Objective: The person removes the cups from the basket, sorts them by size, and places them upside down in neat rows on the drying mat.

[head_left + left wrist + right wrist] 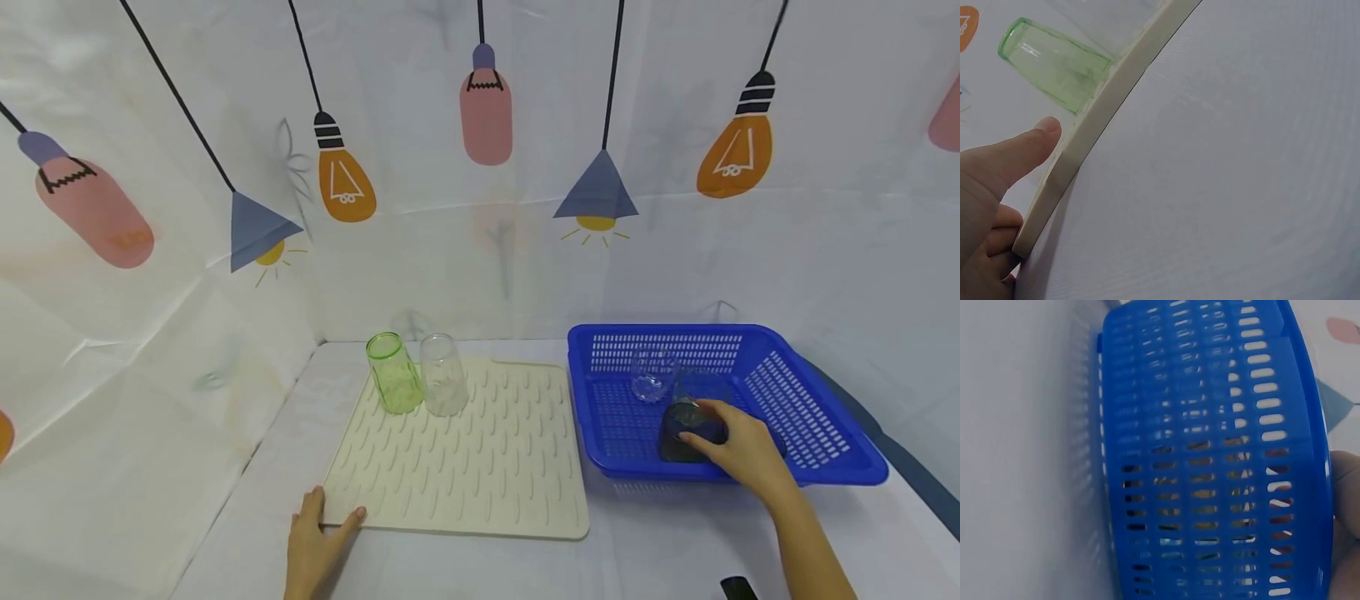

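My right hand (738,446) reaches into a blue plastic basket (592,425), with thumb and fingers around a dark tinted glass (675,442). Seen from the right wrist, the slotted basket wall hides most of what the fingers hold. At the near left corner of a cream ribbed drying mat (480,483), my left hand (318,537) rests with thumb and fingers spread along its edges; the left wrist view shows the thumb against the mat's edge. A green glass (395,375) and a clear glass (444,379) stand side by side on the mat's far left part.
Clear glassware (652,379) lies farther back in the basket. Behind the table hangs a white cloth (420,250) printed with lamps and bulbs. A small black object (738,588) shows at the bottom edge, left of my right forearm.
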Motion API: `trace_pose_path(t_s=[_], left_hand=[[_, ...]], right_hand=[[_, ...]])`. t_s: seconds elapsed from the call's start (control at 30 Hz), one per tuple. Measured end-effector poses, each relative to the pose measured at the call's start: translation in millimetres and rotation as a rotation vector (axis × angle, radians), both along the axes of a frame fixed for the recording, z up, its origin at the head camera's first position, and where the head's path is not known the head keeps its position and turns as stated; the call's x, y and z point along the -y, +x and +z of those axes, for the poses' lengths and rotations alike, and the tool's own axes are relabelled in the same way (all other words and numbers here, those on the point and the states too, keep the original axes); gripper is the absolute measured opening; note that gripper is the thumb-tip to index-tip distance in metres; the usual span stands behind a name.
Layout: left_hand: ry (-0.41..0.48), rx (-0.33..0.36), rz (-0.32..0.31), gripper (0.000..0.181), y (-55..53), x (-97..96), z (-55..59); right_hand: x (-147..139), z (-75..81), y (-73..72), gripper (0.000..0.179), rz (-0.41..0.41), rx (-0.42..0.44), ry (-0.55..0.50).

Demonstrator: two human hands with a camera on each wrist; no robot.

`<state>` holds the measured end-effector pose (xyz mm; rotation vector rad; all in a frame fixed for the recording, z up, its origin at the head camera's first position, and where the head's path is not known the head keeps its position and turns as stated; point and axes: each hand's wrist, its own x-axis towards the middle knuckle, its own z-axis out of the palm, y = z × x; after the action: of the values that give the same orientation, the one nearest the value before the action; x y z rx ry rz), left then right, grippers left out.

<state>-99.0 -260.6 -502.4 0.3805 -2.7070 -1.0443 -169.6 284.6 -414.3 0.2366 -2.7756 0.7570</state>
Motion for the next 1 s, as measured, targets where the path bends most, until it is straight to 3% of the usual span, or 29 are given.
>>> trace_pose_path(t_s=[0.27,0.5,0.67,1.0], left_hand=[[0.009,0.014,0.004,0.090,0.2,-0.1,-0.7],[0.009,0.028,0.006,0.094,0.9,-0.6,0.3],[0.003,0.065,-0.016,0.102,0.7,-0.3,1.5],[-0.021,0.100,-0.036,0.112,-0.4,1.5,1.7]], right_hand=[[-11,1.3,-5.5,0.060,0.007,0.019,0.022],[-18,2.5,-9.2,0.076,0.038,0.104,0.061],[-16,3.3,-12.4,0.077,0.040,0.139,0.084],[-2,0.8,-13.3,0.084,0.067,0.130,0.140]])
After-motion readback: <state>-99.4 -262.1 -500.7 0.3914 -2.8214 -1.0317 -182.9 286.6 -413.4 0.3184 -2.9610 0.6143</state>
